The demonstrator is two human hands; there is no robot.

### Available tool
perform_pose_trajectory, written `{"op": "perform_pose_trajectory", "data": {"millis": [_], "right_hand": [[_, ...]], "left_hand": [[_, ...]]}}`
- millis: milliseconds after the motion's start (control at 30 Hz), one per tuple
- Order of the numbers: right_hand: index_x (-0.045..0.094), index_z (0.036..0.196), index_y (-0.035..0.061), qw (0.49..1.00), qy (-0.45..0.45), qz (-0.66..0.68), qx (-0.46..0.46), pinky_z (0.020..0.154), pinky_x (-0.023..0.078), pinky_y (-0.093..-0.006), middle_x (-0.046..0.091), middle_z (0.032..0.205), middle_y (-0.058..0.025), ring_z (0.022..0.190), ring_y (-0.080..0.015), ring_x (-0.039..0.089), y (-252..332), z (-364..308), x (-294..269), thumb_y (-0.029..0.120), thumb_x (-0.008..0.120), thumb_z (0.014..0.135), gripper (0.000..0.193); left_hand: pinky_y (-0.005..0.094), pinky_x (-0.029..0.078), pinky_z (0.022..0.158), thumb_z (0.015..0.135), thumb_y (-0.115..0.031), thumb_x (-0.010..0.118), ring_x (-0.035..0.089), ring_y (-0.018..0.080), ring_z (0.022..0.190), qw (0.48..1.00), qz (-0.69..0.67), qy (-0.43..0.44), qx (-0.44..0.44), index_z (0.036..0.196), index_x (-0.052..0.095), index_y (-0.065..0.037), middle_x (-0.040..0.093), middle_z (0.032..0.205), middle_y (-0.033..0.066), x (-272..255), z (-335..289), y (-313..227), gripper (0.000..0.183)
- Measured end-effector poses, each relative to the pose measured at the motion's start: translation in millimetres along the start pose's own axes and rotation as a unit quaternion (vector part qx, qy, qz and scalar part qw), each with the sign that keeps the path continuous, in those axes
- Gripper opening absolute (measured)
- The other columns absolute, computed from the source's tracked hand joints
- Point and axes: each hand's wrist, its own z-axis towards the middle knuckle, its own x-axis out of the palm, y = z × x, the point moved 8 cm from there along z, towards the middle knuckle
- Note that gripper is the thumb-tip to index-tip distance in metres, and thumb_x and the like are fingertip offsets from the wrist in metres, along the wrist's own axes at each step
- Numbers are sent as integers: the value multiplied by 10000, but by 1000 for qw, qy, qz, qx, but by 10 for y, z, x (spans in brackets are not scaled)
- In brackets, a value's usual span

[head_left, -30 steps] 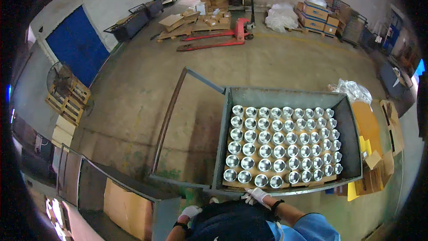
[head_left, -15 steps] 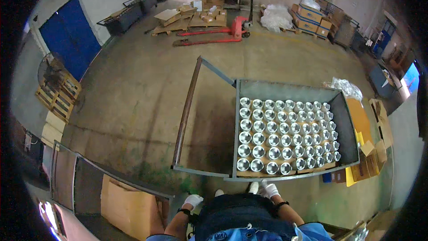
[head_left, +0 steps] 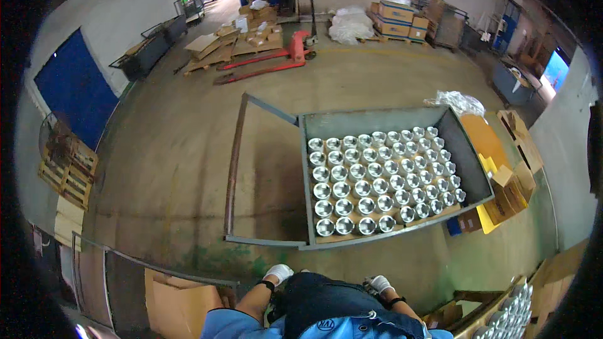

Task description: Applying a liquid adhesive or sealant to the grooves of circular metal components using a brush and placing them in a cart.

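Note:
My left hand (head_left: pixel 278 272), in a white glove, hangs beside my body at the lower middle, apart from the cart. My right hand (head_left: pixel 379 285), also gloved, is on the other side of my body, below the near edge of a grey metal cart (head_left: pixel 402 238). The fingers of both hands are too small to read, and a dark patch by the right one cannot be made out. Rows of shiny, round, piston-like metal parts (head_left: pixel 357 171) stand upright on brown cardboard in the cart. More silvery parts (head_left: pixel 509 314) lie in a cardboard-sided container at the lower right.
A brown handle frame (head_left: pixel 233 163) juts left from the cart. Another metal-framed cart with cardboard (head_left: pixel 179 301) stands at the lower left. Opened cartons (head_left: pixel 512 191) lie right of the cart. A red pallet jack (head_left: pixel 295 53) and loaded pallets (head_left: pixel 251 41) are farther back.
My view has turned right, shifting the cart leftward in the picture and showing more silvery parts at the lower right. My right hand has drawn back from the cart's near edge.

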Motion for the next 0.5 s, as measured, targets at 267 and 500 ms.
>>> {"op": "perform_pose_trajectory", "data": {"millis": [267, 500], "right_hand": [[704, 836, -4, 963, -45, 259, 66, 630, 511, -433, 689, 733, -170, 652, -322, 672, -596, -576, -11, 542, 496, 896, 588], [705, 750, 53, 895, -129, 425, 44, 554, 495, -374, 665, 652, -76, 555, -212, 619, -741, -1348, -129, 438, 491, 917, 472]], "left_hand": [[431, 495, 833, 894, -459, 499, 650, 340, 956, 987, 122, 8, 105, 995, 702, -101, 691, 1039, 135, 187, 241, -822, 424], [443, 484, 816, 907, -416, 417, 639, 354, 947, 920, 290, 96, 245, 929, 715, -103, 679, 999, 174, 403, 437, -1593, 433]]}}
